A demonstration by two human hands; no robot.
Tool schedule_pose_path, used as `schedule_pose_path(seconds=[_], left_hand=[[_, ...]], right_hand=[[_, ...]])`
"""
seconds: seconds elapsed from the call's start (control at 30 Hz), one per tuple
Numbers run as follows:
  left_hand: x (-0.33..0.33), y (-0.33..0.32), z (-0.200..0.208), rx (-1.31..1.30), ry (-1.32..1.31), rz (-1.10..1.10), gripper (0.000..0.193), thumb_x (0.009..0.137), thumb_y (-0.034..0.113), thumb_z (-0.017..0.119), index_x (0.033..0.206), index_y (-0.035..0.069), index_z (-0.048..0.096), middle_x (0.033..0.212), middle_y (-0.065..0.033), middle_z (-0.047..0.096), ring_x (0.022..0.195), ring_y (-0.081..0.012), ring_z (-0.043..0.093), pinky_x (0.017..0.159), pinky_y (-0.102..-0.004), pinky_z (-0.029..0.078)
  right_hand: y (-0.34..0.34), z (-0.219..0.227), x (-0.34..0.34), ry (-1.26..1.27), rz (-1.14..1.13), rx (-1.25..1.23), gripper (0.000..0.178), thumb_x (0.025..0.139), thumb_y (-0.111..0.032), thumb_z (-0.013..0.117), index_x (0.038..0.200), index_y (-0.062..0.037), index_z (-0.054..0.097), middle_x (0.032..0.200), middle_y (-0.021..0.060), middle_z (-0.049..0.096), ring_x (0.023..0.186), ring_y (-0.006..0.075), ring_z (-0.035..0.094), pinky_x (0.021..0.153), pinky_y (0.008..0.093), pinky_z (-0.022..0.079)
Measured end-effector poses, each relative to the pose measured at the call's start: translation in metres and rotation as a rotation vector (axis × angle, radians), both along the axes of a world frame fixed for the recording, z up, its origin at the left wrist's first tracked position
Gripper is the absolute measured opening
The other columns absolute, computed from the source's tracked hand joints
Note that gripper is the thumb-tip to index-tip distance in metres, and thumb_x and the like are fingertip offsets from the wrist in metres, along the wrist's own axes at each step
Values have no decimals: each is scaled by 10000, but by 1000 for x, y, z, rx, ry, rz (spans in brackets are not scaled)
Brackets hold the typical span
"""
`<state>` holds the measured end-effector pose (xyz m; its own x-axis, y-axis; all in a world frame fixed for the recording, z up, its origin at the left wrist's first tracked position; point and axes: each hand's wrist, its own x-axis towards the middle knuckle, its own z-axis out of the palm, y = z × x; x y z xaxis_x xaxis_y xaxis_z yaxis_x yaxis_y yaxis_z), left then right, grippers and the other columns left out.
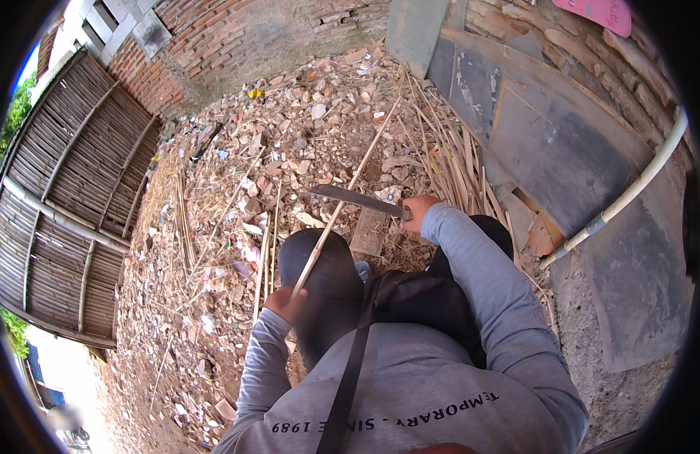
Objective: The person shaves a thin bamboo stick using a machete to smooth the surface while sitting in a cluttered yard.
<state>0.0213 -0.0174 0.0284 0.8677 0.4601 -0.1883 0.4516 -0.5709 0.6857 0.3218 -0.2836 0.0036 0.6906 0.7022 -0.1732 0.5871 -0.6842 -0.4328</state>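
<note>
My left hand [287, 303] is closed around the near end of a long, thin bamboo strip [355, 178], beside my left knee. The strip slants away from me, up and to the right, toward the far rubble. In my right hand [420, 212] is a machete [355, 198], gripped by its handle, which the fingers mostly hide. Its broad dark blade points left and crosses the strip just beyond my knees. Whether the edge touches the strip, I cannot tell.
Rubble [304, 144] with dry straw covers the ground. More bamboo strips [460, 163] lie at the right, by dark leaning boards [547, 144] and a pale pole [630, 189]. A bamboo fence panel [70, 204] stands left; a brick wall [236, 45] rises behind. A brick [370, 231] lies before me.
</note>
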Motion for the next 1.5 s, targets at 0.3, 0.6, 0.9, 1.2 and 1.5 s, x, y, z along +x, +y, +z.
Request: schedule_pose_path(seconds=[0.3, 0.6, 0.9, 1.2, 1.5], left_hand=[[0, 3, -4, 39, -22, -24, 431, 859, 398, 614, 727, -12, 595, 567, -41, 501, 576, -107, 461, 538, -315, 397], [-2, 4, -4, 40, 0, -25, 423, 854, 392, 618, 764, -21, 625, 582, -51, 541, 588, -113, 493, 556, -311, 417], [0, -11, 7, -94, -108, 21, 423, 848, 392, 626, 706, -5, 593, 552, -52, 511, 554, -110, 463, 520, -318, 393], [-4, 3, -5, 8, -41, -9, 399, 829, 388, 663, 783, -7, 623, 614, -16, 567, 583, -97, 521, 530, -281, 434], [1, 1, 4, -45, -52, -31, 354, 856, 344, 650, 717, 23, 598, 576, 14, 518, 543, -58, 456, 470, -255, 374]], right_hand=[[0, -1, 0, -16, -2, -9, 463, 678, -377, 691, 1021, -75, 617, 981, 182, 639, 942, 346, 607, 836, 424, 480], [1, -6, 0, -28, 17, 10, 446, 688, -372, 689, 1002, -65, 607, 941, 159, 644, 909, 334, 614, 817, 420, 483], [-1, -6, 0, -28, 7, -1, 497, 695, -393, 697, 1065, -75, 602, 998, 166, 641, 964, 332, 606, 857, 418, 476], [1, 4, -5, 5, -16, 1, 472, 702, -361, 691, 1078, -92, 598, 999, 167, 637, 959, 334, 607, 853, 413, 484], [-5, 3, 8, -56, -74, 81, 331, 693, -307, 690, 946, -103, 626, 843, 163, 643, 844, 358, 612, 755, 439, 491]])
